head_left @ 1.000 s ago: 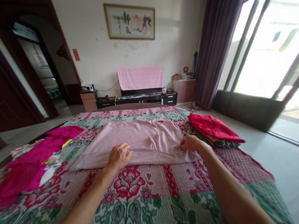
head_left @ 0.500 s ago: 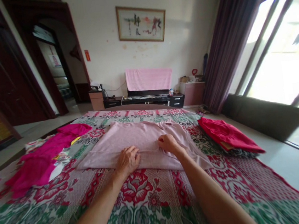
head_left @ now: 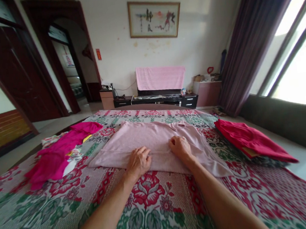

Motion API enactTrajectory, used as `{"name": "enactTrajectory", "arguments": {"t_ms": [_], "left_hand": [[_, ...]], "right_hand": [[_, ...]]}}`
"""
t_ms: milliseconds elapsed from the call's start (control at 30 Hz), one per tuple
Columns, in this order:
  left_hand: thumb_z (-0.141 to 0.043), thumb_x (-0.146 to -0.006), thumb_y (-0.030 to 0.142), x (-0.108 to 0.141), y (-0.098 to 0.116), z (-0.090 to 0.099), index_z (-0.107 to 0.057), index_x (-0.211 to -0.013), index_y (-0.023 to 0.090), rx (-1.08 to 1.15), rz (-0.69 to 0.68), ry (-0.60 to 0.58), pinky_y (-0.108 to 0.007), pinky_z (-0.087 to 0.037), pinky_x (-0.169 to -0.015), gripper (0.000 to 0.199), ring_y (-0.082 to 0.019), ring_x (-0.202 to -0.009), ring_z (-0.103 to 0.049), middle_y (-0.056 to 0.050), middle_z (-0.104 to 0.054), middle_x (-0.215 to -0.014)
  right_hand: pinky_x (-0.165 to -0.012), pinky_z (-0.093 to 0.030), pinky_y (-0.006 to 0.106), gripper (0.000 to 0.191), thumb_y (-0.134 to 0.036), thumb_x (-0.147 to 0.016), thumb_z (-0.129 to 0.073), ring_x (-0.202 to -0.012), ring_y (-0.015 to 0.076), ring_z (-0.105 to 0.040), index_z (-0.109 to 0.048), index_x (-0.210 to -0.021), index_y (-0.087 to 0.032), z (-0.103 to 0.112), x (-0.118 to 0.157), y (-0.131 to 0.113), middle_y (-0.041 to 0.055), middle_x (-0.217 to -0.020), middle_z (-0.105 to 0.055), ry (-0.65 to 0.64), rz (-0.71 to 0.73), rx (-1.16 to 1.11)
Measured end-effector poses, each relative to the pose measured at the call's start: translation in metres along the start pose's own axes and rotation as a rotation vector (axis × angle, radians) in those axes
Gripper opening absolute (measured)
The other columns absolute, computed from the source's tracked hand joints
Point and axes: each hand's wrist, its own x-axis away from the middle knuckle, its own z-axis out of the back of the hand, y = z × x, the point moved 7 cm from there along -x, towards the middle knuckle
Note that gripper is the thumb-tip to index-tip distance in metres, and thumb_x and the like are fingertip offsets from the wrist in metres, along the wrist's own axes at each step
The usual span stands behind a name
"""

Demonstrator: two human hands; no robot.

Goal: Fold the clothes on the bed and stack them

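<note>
A pale pink shirt [head_left: 141, 135] lies spread on a flowered bedcover [head_left: 124, 205], with a crease running across it between my hands. My left hand [head_left: 140, 160] rests on the shirt's near part, left of the middle, fingers laid on the cloth and not gripping. To the right, my right hand [head_left: 180, 147] presses on the same shirt with its fingers curled into the fabric; the fingertips are partly hidden. One loose corner of the shirt trails out to the right of my right wrist.
On the left lies a loose heap of magenta clothing [head_left: 53, 157] over white and patterned pieces. A folded red garment [head_left: 249, 137] tops a stack at the right. Beyond the bed stand a low black cabinet [head_left: 124, 102] and a pink cloth [head_left: 161, 78] draped over something.
The view has turned slightly left, so everything sits further right in the picture. Both hands stay on the shirt in nearly the same places.
</note>
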Motion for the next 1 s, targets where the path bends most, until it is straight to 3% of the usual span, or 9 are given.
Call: {"name": "enactTrajectory", "arguments": {"t_ms": [100, 233, 533, 633, 767, 900, 1000], "left_hand": [[-0.051, -0.084, 0.023, 0.0, 0.0, 0.0, -0.067, -0.105, 0.017, 0.011, 0.019, -0.002, -0.035, -0.045, -0.094, 0.027, -0.022, -0.102, -0.06, -0.009, -0.067, -0.103], [-0.052, -0.084, 0.023, 0.001, -0.002, 0.003, -0.066, -0.11, 0.016, 0.017, 0.034, 0.017, -0.036, -0.046, -0.094, 0.03, -0.022, -0.103, -0.06, -0.01, -0.067, -0.109], [-0.053, -0.084, 0.026, 0.007, -0.03, 0.011, -0.065, -0.107, 0.016, -0.048, 0.085, 0.107, -0.037, -0.048, -0.091, 0.028, -0.024, -0.099, -0.063, -0.011, -0.068, -0.109], [-0.052, -0.085, 0.028, 0.007, -0.031, 0.008, -0.065, -0.106, 0.017, -0.073, 0.074, 0.091, -0.036, -0.048, -0.09, 0.027, -0.024, -0.098, -0.063, -0.01, -0.069, -0.106], [-0.051, -0.085, 0.028, 0.008, -0.031, 0.006, -0.065, -0.106, 0.018, -0.076, 0.064, 0.1, -0.036, -0.049, -0.089, 0.027, -0.024, -0.097, -0.063, -0.01, -0.069, -0.105], [-0.05, -0.085, 0.03, 0.009, -0.034, 0.003, -0.066, -0.105, 0.018, -0.076, 0.064, 0.111, -0.036, -0.048, -0.09, 0.028, -0.024, -0.098, -0.063, -0.01, -0.069, -0.106], [-0.049, -0.086, 0.03, 0.009, -0.035, 0.001, -0.067, -0.103, 0.019, -0.089, 0.064, 0.107, -0.035, -0.048, -0.089, 0.027, -0.023, -0.097, -0.063, -0.009, -0.069, -0.105]], "right_hand": [[-0.075, -0.039, 0.025, 0.027, -0.031, -0.09, -0.044, -0.09, 0.0185, -0.06, -0.068, -0.093, -0.02, -0.001, 0.002, 0.001, 0.0065, -0.095, -0.068, 0.076, 0.01, -0.053], [-0.093, -0.034, 0.032, 0.024, -0.028, -0.09, -0.045, -0.094, 0.0195, -0.057, -0.067, -0.095, -0.02, -0.003, 0.006, -0.003, 0.0073, -0.099, -0.066, 0.131, 0.104, -0.09], [-0.093, -0.034, 0.034, 0.03, -0.031, -0.094, -0.038, -0.109, 0.0208, -0.052, -0.06, -0.11, -0.018, -0.017, 0.011, -0.011, 0.0087, -0.116, -0.063, -0.051, 0.197, -0.077], [-0.099, -0.031, 0.04, 0.035, -0.036, -0.094, -0.038, -0.123, 0.0238, -0.043, -0.055, -0.12, -0.02, -0.019, 0.013, -0.015, 0.0089, -0.133, -0.053, -0.088, 0.223, -0.052], [-0.108, -0.02, 0.047, 0.043, -0.038, -0.094, -0.037, -0.137, 0.0263, -0.026, -0.047, -0.133, -0.022, -0.012, 0.012, -0.008, 0.0092, -0.15, -0.035, 0.02, 0.131, -0.056], [-0.103, -0.027, 0.046, 0.038, -0.04, -0.094, -0.035, -0.126, 0.025, -0.039, -0.056, -0.12, -0.022, -0.02, 0.012, -0.008, 0.0099, -0.134, -0.052, -0.062, 0.147, -0.059], [-0.102, -0.029, 0.045, 0.038, -0.038, -0.095, -0.031, -0.125, 0.0241, -0.041, -0.057, -0.119, -0.022, -0.019, 0.008, -0.006, 0.01, -0.133, -0.053, -0.035, 0.115, -0.064]]}}
